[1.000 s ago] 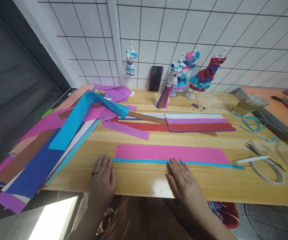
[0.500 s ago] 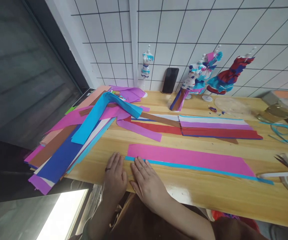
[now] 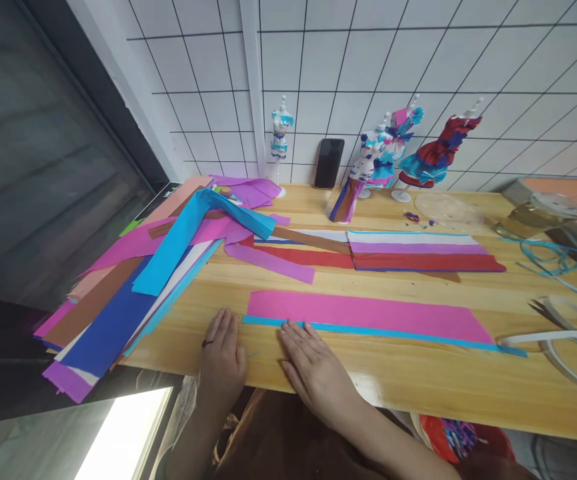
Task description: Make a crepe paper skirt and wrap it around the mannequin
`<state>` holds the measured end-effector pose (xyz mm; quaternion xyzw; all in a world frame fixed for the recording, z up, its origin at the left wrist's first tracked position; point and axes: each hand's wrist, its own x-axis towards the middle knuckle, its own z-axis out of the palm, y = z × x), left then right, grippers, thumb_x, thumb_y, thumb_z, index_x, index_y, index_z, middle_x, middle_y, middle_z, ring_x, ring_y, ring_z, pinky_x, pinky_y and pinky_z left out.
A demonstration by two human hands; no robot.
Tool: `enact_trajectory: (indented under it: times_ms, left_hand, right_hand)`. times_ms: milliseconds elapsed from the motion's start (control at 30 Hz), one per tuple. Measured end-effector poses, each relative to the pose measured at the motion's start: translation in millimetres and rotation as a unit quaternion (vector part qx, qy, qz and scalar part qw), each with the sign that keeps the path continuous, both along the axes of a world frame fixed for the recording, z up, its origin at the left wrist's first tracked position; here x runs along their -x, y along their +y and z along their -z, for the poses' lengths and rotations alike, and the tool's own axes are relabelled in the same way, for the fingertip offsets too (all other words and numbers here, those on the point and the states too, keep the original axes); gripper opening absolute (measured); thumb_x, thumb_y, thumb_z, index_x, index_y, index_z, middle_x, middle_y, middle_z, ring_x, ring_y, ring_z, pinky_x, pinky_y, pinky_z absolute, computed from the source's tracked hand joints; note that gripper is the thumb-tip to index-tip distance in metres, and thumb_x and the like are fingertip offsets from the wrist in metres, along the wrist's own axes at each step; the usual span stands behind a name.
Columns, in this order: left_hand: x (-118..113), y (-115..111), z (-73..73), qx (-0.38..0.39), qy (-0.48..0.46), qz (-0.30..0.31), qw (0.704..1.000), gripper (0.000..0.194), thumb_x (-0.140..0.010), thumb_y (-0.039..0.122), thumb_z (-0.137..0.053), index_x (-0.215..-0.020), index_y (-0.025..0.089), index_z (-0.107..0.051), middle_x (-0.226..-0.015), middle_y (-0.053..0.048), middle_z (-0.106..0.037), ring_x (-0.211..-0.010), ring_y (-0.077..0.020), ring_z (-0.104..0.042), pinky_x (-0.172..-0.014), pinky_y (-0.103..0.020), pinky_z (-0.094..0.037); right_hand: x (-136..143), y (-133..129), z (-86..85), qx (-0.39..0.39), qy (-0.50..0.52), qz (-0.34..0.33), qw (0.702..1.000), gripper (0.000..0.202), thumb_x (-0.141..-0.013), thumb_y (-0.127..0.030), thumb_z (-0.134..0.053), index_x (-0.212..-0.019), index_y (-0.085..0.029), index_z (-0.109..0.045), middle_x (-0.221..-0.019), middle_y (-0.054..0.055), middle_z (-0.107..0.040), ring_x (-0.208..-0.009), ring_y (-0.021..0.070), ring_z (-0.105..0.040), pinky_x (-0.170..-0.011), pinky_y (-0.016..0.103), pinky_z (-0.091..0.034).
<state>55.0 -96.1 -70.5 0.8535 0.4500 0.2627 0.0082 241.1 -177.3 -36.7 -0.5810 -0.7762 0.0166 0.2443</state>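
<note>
A long pink strip (image 3: 363, 313) of paper-like material lies flat on the wooden table, and a narrow blue strip (image 3: 393, 337) runs along its near edge. My right hand (image 3: 315, 373) rests flat with its fingers stretched out, the fingertips on the blue strip left of its middle. Just left of the strip's end, my left hand (image 3: 222, 357) lies on the bare wood, fingers straight and side by side. Neither hand grips anything. Whether the pink and blue pieces are joined is not visible.
Many coloured strips (image 3: 113, 333) are piled at the left. Behind the pink strip lies a layered multicoloured band (image 3: 423, 260). Small dressed mannequins (image 3: 433, 157) and a phone (image 3: 329, 163) stand by the tiled wall. Scissors (image 3: 553, 323), a jar (image 3: 543, 212) and blue cord (image 3: 551, 257) are at the right.
My right hand has slid a little to the right along the blue strip, away from my left hand. The view has shifted slightly.
</note>
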Motion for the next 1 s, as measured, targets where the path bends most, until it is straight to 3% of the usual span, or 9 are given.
enact_trajectory:
  times_ms: [233,400,633,1000]
  left_hand:
    - [0,2,-0.7,-0.001,0.004,0.007,1.000,0.046,-0.078,0.011,-0.037,-0.124,0.007,-0.043,-0.123,-0.019,-0.049,-0.124,-0.0290,-0.036,-0.098,-0.050,-0.036]
    - [-3,10,-16.7,0.042,-0.011,-0.023,0.999,0.031,-0.083,0.026,-0.041,-0.110,0.015,-0.053,-0.115,-0.014,-0.055,-0.112,-0.0275,-0.046,-0.093,-0.048,-0.039]
    - [-18,22,-37.2,0.088,0.003,-0.097,0.991,0.020,-0.080,0.031,-0.046,-0.079,0.018,-0.061,-0.100,-0.011,-0.054,-0.099,-0.0285,-0.047,-0.086,-0.047,-0.040]
    - [-23,25,-39.7,0.112,0.032,-0.125,0.985,0.021,-0.082,0.029,-0.043,-0.075,0.018,-0.060,-0.100,-0.011,-0.053,-0.100,-0.0284,-0.045,-0.087,-0.045,-0.038]
  right_hand:
    - [-58,-39,6.9,-0.020,-0.031,0.089,0.995,0.043,-0.084,-0.018,-0.046,-0.126,-0.010,-0.044,-0.123,0.014,-0.054,-0.120,0.0240,-0.043,-0.101,0.050,-0.034]
    - [-84,-57,8.3,-0.069,0.028,0.125,0.989,0.039,-0.085,-0.017,-0.044,-0.124,-0.014,-0.046,-0.121,0.013,-0.055,-0.117,0.0232,-0.047,-0.101,0.050,-0.033]
    - [-87,-58,7.1,-0.073,0.032,0.096,0.992,0.035,-0.084,-0.015,-0.045,-0.119,-0.017,-0.050,-0.114,0.011,-0.060,-0.114,0.0221,-0.049,-0.100,0.049,-0.035]
    - [-89,-61,17.2,-0.065,0.043,0.096,0.992,0.035,-0.083,-0.013,-0.047,-0.118,-0.015,-0.050,-0.112,0.010,-0.061,-0.109,0.0211,-0.054,-0.096,0.046,-0.043]
